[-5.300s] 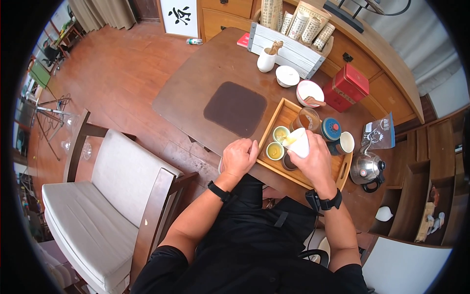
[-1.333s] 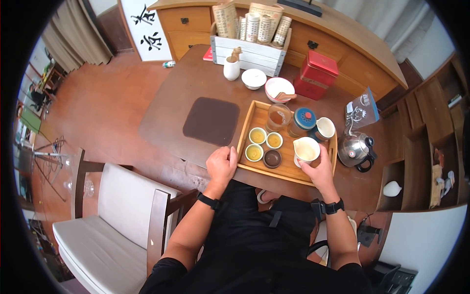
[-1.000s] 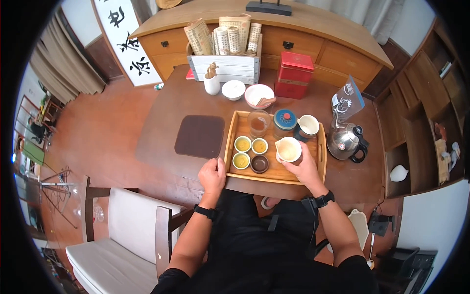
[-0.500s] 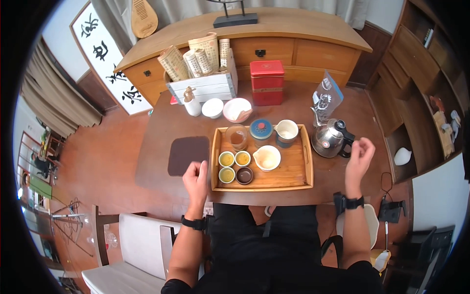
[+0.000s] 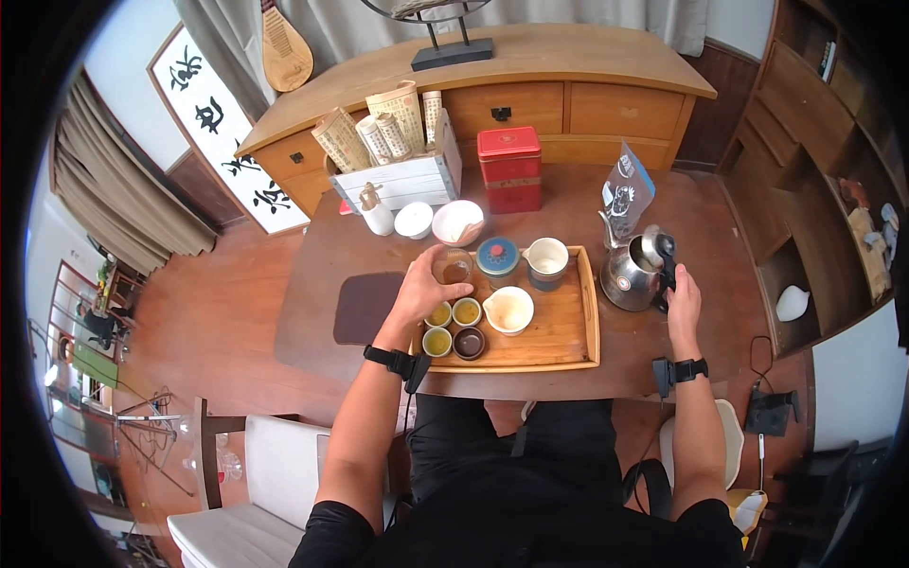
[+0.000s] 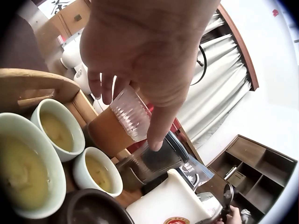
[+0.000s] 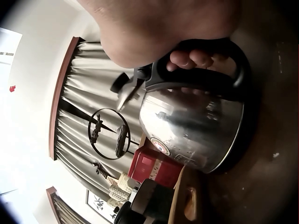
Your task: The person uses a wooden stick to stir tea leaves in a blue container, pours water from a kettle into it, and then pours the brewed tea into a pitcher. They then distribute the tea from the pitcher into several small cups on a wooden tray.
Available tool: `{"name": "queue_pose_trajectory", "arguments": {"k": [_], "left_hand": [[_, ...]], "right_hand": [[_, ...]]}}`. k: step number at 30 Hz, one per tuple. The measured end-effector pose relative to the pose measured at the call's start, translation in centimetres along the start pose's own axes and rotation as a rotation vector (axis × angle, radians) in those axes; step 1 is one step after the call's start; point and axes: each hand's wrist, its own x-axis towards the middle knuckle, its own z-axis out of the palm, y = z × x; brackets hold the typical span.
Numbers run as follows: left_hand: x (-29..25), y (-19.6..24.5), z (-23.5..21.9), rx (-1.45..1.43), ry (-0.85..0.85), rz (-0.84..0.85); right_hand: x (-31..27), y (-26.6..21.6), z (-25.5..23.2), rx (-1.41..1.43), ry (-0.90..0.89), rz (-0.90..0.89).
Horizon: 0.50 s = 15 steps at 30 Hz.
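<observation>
My left hand (image 5: 421, 287) reaches over the tray's left side, thumb and fingers spread around the rim of a clear glass (image 5: 455, 273) with amber liquid. In the left wrist view, the fingers hang behind this glass (image 6: 112, 128) while the thumb lies along its near side. My right hand (image 5: 683, 301) holds the black handle of a steel kettle (image 5: 632, 279) on the table; the right wrist view has the fingers curled through that handle (image 7: 205, 79), and the lid (image 7: 127, 91) tipped up. Three pale teacups (image 5: 466, 311) contain yellow tea, beside a dark brown cup (image 5: 469, 343).
On the wooden tray (image 5: 568, 358) stand a white pouring jug (image 5: 511, 311), a blue-lidded jar (image 5: 497, 262) and another jug (image 5: 546, 262). Behind are white bowls (image 5: 414, 221), a red tin (image 5: 509, 170) and a box of scrolls (image 5: 417, 180). A plastic pouch (image 5: 628, 194) stands behind the kettle.
The right hand poured from the white jug into a teacup, set the jug on the tray and took the kettle's handle. The left hand moved from the tray's edge to the glass.
</observation>
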Motion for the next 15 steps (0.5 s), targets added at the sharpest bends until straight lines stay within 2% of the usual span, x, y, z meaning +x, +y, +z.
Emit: {"name": "queue_pose_trajectory", "arguments": {"k": [3, 4, 10, 12, 13, 15], "left_hand": [[0.1, 0.1, 0.9, -0.061, -0.063, -0.029], [0.0, 0.2, 0.8, -0.083, -0.031, -0.017], [-0.1, 0.0, 0.8, -0.099, 0.018, -0.015], [-0.9, 1.8, -0.1, -0.109, 0.030, -0.095], [-0.3, -0.2, 0.3, -0.220, 0.029, -0.083], [0.1, -1.1, -0.1, -0.215, 0.047, -0.064]], "right_hand": [[-1.6, 0.4, -0.8, 0.144, -0.021, 0.011], [-2.0, 0.7, -1.1, 0.189, -0.042, 0.004], [-4.4, 2.1, -1.3, 0.093, -0.016, -0.087], [-5.0, 1.8, -1.2, -0.015, -0.017, -0.156], [-5.6, 1.6, -0.9, -0.042, 0.052, -0.206], [-5.4, 2.4, -0.9, -0.042, 0.049, -0.218]]}}
